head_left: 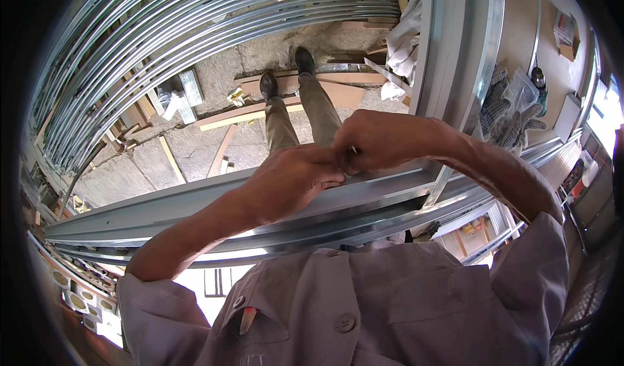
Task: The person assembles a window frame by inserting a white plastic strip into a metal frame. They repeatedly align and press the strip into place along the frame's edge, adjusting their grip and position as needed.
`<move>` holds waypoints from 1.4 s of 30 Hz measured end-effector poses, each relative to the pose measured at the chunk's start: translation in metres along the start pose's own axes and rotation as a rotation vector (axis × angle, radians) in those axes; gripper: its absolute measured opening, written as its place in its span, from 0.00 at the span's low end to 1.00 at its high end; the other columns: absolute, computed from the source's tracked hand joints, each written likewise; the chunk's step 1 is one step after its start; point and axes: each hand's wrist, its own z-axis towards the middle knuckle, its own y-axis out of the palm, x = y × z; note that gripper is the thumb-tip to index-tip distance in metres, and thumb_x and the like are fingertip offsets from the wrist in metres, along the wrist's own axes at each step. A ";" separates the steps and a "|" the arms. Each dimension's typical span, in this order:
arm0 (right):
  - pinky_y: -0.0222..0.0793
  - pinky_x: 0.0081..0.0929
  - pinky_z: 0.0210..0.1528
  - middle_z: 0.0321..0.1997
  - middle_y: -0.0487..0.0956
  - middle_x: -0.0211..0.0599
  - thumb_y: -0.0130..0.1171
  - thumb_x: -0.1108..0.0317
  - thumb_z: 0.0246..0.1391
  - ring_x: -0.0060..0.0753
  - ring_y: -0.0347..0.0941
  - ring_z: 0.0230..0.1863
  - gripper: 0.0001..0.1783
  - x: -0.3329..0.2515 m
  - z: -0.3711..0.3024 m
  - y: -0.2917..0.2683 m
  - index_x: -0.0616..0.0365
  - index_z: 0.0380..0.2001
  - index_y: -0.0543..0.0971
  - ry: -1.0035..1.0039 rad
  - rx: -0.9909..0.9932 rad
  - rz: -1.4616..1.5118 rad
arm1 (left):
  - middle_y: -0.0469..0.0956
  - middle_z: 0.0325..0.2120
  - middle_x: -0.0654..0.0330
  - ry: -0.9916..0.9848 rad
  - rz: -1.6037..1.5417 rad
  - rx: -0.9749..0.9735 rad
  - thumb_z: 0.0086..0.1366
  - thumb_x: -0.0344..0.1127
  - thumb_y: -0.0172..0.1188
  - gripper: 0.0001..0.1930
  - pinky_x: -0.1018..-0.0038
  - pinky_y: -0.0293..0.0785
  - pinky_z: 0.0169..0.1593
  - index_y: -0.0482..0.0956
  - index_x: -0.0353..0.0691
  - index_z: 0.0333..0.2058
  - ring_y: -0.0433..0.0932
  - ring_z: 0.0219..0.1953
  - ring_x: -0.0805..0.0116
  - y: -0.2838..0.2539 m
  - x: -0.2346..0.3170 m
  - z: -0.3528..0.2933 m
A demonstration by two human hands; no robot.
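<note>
My left hand (291, 179) and my right hand (377, 140) meet in front of my chest, just above a long grey metal profile (188, 203). The fingers of both are curled in and pressed together. A tiny pale glint (354, 150) shows at the curled fingers of my right hand; its kind is too small to tell. Whatever the left fingertips pinch is hidden by the hands. To the right of them, a wide metal profile (458, 48) runs away from me and joins the long one near my right wrist.
Bent rows of thin metal bars (214, 9) fill the far left. Wood strips (253, 114) lie on the concrete floor around my feet. On the right, a pale board (520, 35) carries work gloves (504, 109), a green drill (539, 83) and an open cardboard box (567, 35).
</note>
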 end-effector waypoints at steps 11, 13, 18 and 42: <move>0.75 0.46 0.38 0.28 0.83 0.51 0.62 0.72 0.46 0.56 0.81 0.35 0.08 -0.002 0.021 0.000 0.61 0.31 0.86 -0.048 -0.061 -0.173 | 0.81 0.34 0.58 -0.064 0.044 0.032 0.59 0.26 0.68 0.07 0.64 0.80 0.43 0.85 0.39 0.37 0.82 0.39 0.56 -0.003 0.004 -0.008; 0.75 0.47 0.38 0.29 0.83 0.51 0.62 0.73 0.45 0.56 0.81 0.35 0.07 -0.010 0.024 -0.006 0.60 0.29 0.85 -0.034 -0.143 -0.237 | 0.80 0.34 0.57 -0.153 0.015 0.011 0.60 0.29 0.68 0.06 0.64 0.79 0.43 0.84 0.39 0.37 0.82 0.39 0.55 -0.007 0.006 -0.013; 0.75 0.47 0.39 0.30 0.83 0.49 0.62 0.73 0.43 0.54 0.81 0.37 0.04 -0.030 0.037 -0.011 0.58 0.24 0.85 0.089 -0.288 -0.466 | 0.80 0.36 0.56 -0.138 0.013 0.061 0.64 0.30 0.66 0.07 0.61 0.79 0.44 0.84 0.38 0.41 0.82 0.40 0.53 -0.006 0.011 -0.020; 0.73 0.36 0.42 0.37 0.79 0.32 0.64 0.80 0.48 0.42 0.79 0.38 0.07 -0.011 0.029 -0.011 0.57 0.31 0.83 -0.091 -0.247 -0.179 | 0.79 0.38 0.58 -0.234 0.352 0.589 0.59 0.29 0.70 0.12 0.63 0.78 0.41 0.80 0.37 0.41 0.81 0.39 0.57 0.031 0.026 -0.082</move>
